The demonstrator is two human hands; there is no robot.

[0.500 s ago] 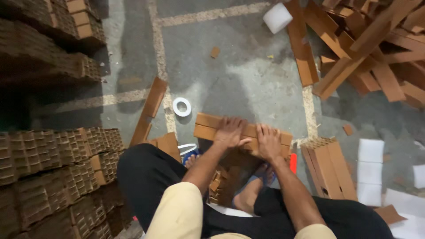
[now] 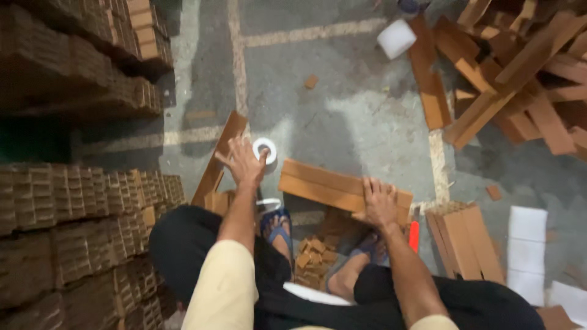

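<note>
Left hand (image 2: 243, 160) has left bundle since earlier frame, now reaching out, fingers spread wide, fingertips on white tape roll (image 2: 265, 150) lying on concrete floor (image 2: 361, 122). Right hand (image 2: 380, 201) flat, open-palmed, pressing cardboard strip bundle (image 2: 333, 186) above feet. Risks: one-handed hold lets stacked strips slide or fan apart; loose fingertip contact may push roll away; small blocks (image 2: 315, 253) underfoot may scatter.
</note>
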